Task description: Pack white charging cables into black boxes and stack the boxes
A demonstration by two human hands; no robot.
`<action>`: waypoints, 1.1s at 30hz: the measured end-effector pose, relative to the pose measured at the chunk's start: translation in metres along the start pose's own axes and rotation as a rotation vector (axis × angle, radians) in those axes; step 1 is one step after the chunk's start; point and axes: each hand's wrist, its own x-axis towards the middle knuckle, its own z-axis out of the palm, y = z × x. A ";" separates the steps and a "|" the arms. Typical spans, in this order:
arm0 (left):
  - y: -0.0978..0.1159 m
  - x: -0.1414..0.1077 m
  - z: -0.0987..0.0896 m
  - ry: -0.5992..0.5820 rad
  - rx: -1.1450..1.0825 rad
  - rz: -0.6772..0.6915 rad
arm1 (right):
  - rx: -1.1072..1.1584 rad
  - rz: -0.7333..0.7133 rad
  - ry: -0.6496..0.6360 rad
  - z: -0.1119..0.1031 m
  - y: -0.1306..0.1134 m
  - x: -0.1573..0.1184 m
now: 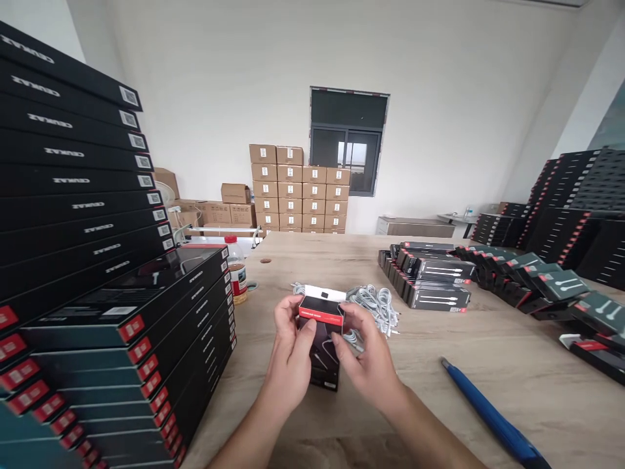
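Observation:
In front of me, both hands hold a small black cable box (323, 348) with a red band near its upper end. A white flap (312, 292) stands up at that end. My left hand (290, 339) grips the box's left side, thumb on the front face. My right hand (364, 345) has its fingers on the right upper edge, the thumb near the front. Just beyond the box lies a pile of coiled white cables (374, 306), partly hidden by my hands. What is inside the box cannot be seen.
Tall stacks of black boxes (195, 312) rise close on my left. Small cable boxes (439, 296) are piled to the right, with a row of open boxes (561, 283) beyond. A blue pen-like tool (488, 407) lies at right. A red-capped bottle (237, 273) stands left.

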 end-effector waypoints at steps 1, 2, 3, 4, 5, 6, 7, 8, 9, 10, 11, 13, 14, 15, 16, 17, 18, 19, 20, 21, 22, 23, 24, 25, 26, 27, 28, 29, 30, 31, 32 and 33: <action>0.002 0.001 -0.002 -0.017 0.021 -0.005 | 0.018 0.001 0.006 -0.002 0.001 0.002; 0.004 0.002 -0.005 -0.041 0.049 -0.001 | 0.038 0.006 0.008 -0.004 0.001 0.004; 0.006 0.003 -0.008 -0.068 0.084 0.020 | 0.054 0.010 0.013 -0.006 0.001 0.006; 0.009 0.005 -0.011 -0.093 0.126 0.058 | 0.062 0.014 0.023 -0.009 0.000 0.008; 0.012 0.006 -0.014 -0.111 0.171 0.109 | 0.059 0.014 0.040 -0.011 -0.001 0.009; 0.014 0.007 -0.016 -0.125 0.219 0.163 | 0.048 0.010 0.057 -0.012 -0.002 0.010; 0.016 0.008 -0.018 -0.130 0.265 0.212 | 0.035 0.002 0.068 -0.013 -0.003 0.011; 0.018 0.009 -0.019 -0.128 0.302 0.253 | 0.031 -0.005 0.071 -0.013 -0.004 0.011; 0.019 0.009 -0.020 -0.125 0.328 0.285 | 0.047 -0.009 0.074 -0.013 -0.006 0.011; 0.019 0.008 -0.020 -0.120 0.338 0.308 | 0.083 -0.006 0.079 -0.012 -0.007 0.011; 0.020 0.007 -0.019 -0.118 0.329 0.320 | 0.133 0.002 0.090 -0.012 -0.009 0.011; 0.020 0.004 -0.017 -0.107 0.244 0.300 | 0.221 0.022 0.125 -0.011 -0.012 0.010; 0.020 0.002 -0.015 -0.094 0.182 0.276 | 0.243 0.028 0.140 -0.012 -0.014 0.010; 0.021 0.001 -0.014 -0.077 0.123 0.253 | 0.245 0.029 0.144 -0.013 -0.015 0.010; 0.023 -0.001 -0.014 -0.068 0.077 0.240 | 0.230 0.021 0.136 -0.014 -0.017 0.010; 0.025 -0.002 -0.014 -0.074 0.053 0.239 | 0.207 0.009 0.122 -0.016 -0.019 0.011; 0.027 -0.002 -0.015 -0.093 0.051 0.251 | 0.185 -0.004 0.105 -0.018 -0.020 0.012; 0.030 -0.002 -0.017 -0.122 0.067 0.272 | 0.165 -0.014 0.087 -0.020 -0.022 0.013; 0.033 -0.001 -0.018 -0.153 0.092 0.294 | 0.150 -0.024 0.071 -0.022 -0.023 0.015; 0.036 0.001 -0.021 -0.178 0.119 0.316 | 0.144 -0.029 0.058 -0.023 -0.025 0.016; 0.039 0.002 -0.023 -0.195 0.144 0.333 | 0.147 -0.029 0.048 -0.024 -0.027 0.018; 0.042 0.004 -0.025 -0.203 0.161 0.346 | 0.158 -0.025 0.040 -0.025 -0.028 0.019; 0.043 0.005 -0.026 -0.208 0.172 0.355 | 0.176 -0.018 0.033 -0.026 -0.029 0.021; 0.045 0.005 -0.027 -0.212 0.177 0.360 | 0.202 -0.008 0.027 -0.026 -0.029 0.022; 0.046 0.006 -0.027 -0.214 0.179 0.365 | 0.231 0.003 0.020 -0.027 -0.030 0.023; 0.047 0.006 -0.028 -0.214 0.183 0.371 | 0.260 0.015 0.012 -0.028 -0.030 0.024; 0.047 0.005 -0.028 -0.214 0.186 0.377 | 0.284 0.025 0.000 -0.029 -0.029 0.024; 0.047 0.005 -0.028 -0.216 0.188 0.382 | 0.300 0.033 -0.017 -0.031 -0.029 0.025; 0.047 0.005 -0.028 -0.221 0.188 0.385 | 0.313 0.041 -0.038 -0.032 -0.027 0.026; 0.047 0.005 -0.028 -0.226 0.185 0.387 | 0.322 0.049 -0.063 -0.034 -0.026 0.026; 0.046 0.005 -0.028 -0.232 0.183 0.387 | 0.329 0.056 -0.092 -0.036 -0.025 0.026; 0.045 0.005 -0.029 -0.236 0.179 0.388 | 0.334 0.059 -0.121 -0.038 -0.023 0.026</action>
